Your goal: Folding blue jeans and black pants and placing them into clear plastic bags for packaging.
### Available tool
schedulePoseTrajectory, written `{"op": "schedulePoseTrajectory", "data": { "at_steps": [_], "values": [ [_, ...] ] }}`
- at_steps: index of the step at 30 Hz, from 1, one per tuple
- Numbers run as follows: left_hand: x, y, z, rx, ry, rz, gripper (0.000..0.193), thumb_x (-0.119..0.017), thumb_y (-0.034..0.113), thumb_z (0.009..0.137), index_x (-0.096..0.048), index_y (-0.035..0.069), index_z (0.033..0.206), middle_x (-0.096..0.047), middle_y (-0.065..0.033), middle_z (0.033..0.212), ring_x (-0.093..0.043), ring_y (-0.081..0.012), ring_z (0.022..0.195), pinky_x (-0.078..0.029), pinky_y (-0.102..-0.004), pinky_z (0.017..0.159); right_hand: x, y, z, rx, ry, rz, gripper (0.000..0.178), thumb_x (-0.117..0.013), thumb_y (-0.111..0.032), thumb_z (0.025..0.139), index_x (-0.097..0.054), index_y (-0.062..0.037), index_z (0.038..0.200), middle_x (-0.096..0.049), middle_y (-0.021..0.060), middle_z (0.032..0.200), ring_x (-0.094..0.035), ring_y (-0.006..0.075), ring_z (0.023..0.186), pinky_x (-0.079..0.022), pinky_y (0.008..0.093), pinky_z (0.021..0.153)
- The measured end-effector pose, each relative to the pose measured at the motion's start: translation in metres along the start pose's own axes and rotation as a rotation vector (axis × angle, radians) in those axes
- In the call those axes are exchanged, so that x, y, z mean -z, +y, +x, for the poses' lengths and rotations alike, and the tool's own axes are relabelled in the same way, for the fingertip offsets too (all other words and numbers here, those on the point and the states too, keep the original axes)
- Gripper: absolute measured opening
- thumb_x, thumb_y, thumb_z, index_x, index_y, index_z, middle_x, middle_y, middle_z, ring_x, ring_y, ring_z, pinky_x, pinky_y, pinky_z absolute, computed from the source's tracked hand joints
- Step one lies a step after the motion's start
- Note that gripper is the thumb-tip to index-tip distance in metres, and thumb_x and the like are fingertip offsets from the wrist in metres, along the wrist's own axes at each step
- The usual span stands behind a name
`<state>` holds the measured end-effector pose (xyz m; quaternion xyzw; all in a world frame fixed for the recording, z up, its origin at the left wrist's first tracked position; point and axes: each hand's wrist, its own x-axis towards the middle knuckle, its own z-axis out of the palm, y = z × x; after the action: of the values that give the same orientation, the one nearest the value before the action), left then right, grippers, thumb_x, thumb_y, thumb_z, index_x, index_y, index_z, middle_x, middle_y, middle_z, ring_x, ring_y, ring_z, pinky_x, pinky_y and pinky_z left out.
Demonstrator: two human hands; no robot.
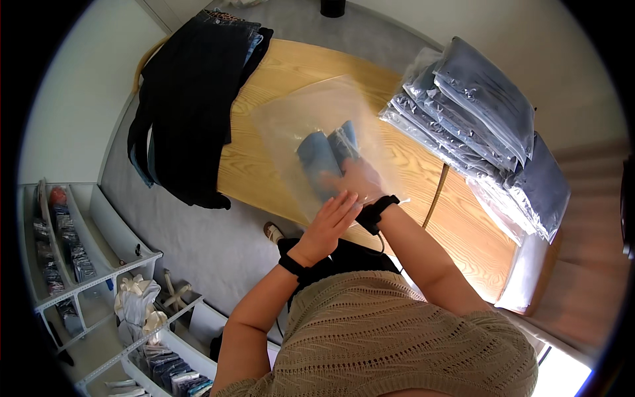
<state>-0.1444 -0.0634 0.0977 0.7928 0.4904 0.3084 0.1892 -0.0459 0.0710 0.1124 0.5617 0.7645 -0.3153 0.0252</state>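
Observation:
A clear plastic bag (282,118) lies flat on the wooden table in front of me. Within it sits a blue folded garment (316,157), doubled into two thick folds that look like denim. My right hand (360,177) reaches in through the near end of the bag and rests against the garment, its fingers apart and slightly blurred behind the film. Beside my right wrist, my left hand (335,215) lies at the bag's near edge with its fingers stretched out. Whether its thumb pinches the film I cannot tell. Both wrists wear black bands.
Dark trousers (188,99) drape over the table's (291,58) left end. Stacked bagged garments (463,106) fill its right side, some overhanging. White shelving (99,284) with packed items stands at the lower left. A black cable (381,246) hangs near my right wrist.

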Motion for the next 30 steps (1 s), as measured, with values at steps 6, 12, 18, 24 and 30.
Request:
{"op": "schedulePoseTrajectory", "data": {
  "at_steps": [6,12,18,24,30],
  "values": [
    [-0.008,-0.005,-0.024,0.091,-0.083,0.044,0.052,-0.044,-0.006,0.081,-0.051,0.013,0.128,-0.028,-0.0177,0.146,-0.027,-0.0343,0.135,-0.025,-0.0497,0.106,-0.023,0.074,0.023,0.114,0.028,0.005,0.041,-0.059,-0.042,0.081,-0.062,-0.0076,0.104,-0.06,0.0193,0.109,-0.05,0.0367,0.112,-0.041,0.0411,0.093],
    [-0.012,-0.001,-0.049,0.071,-0.098,0.211,0.051,-0.051,-0.005,0.076,-0.054,0.01,0.124,-0.039,-0.0178,0.136,-0.038,-0.034,0.126,-0.032,-0.0465,0.102,-0.064,0.072,-0.025,0.312,0.398,-0.282,0.044,-0.063,-0.026,0.078,-0.053,-0.0096,0.118,-0.033,0.0204,0.14,-0.031,0.0355,0.131,-0.027,0.0465,0.106],
    [-0.027,0.009,-0.049,0.252,-0.591,-0.322,0.047,-0.052,-0.002,0.075,-0.052,0.001,0.121,-0.044,-0.0193,0.13,-0.043,-0.035,0.12,-0.039,-0.0379,0.097,-0.08,0.108,-0.027,-0.103,-0.028,0.515,0.034,-0.066,-0.031,0.081,-0.059,0.0021,0.08,-0.061,0.016,0.073,-0.06,0.028,0.071,-0.046,0.0383,0.064],
    [-0.091,-0.023,-0.058,0.17,-0.235,0.104,0.049,-0.045,-0.001,0.078,-0.042,-0.008,0.127,-0.043,-0.0268,0.127,-0.04,-0.0367,0.124,-0.034,-0.0397,0.103,-0.103,0.105,-0.018,-0.52,-0.23,1.443,0.03,-0.068,-0.028,0.083,-0.059,-0.001,0.093,-0.062,0.0088,0.087,-0.06,0.0185,0.072,-0.046,0.0305,0.058],
    [-0.102,-0.032,-0.064,0.211,-0.287,0.065,0.058,-0.044,-0.002,0.077,-0.035,-0.002,0.135,-0.042,-0.0188,0.134,-0.037,-0.0346,0.128,-0.034,-0.0431,0.102,-0.107,0.092,-0.01,-0.703,-0.405,1.922,0.028,-0.065,-0.015,0.085,-0.052,0.0026,0.102,-0.053,0.0086,0.077,-0.053,0.022,0.065,-0.051,0.0335,0.058]
  ]
}}
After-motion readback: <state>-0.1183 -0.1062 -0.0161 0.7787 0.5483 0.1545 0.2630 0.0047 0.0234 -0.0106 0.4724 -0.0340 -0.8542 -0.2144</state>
